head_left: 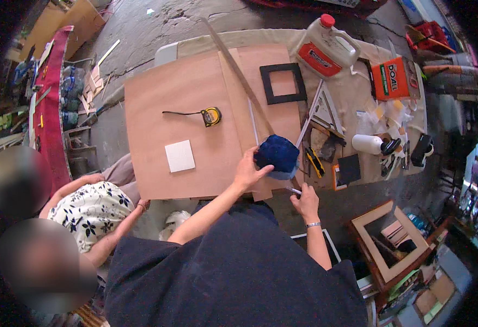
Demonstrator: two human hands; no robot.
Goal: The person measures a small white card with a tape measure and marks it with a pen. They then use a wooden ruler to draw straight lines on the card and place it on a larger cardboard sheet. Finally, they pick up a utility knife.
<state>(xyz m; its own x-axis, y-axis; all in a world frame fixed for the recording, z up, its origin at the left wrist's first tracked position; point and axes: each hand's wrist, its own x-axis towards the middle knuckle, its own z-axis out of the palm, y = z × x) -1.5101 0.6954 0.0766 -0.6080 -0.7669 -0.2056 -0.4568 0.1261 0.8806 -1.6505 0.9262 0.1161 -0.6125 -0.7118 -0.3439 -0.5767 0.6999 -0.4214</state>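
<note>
My left hand [251, 173] is closed on the near left side of a dark blue cloth piece [277, 155], soft and rounded, perhaps a cap. Its thumb lies over the near edge. A long thin wooden strip [239, 73] runs from the far side of the table up to the blue cloth; its near end is hidden there. Close by on the right, my right hand [306, 204] grips a slim pale pen-like tool [293, 190], its tip pointing left. Under the cloth and strip lies brown board [168, 92].
On the board are a yellow tape measure [211, 116], a white square [180, 156] and a black frame [269, 84]. Rightward lie a set square [326, 111], utility knife [314, 162], red-capped jug [326, 49] and white bottle [367, 144]. A person [94, 212] stands at left.
</note>
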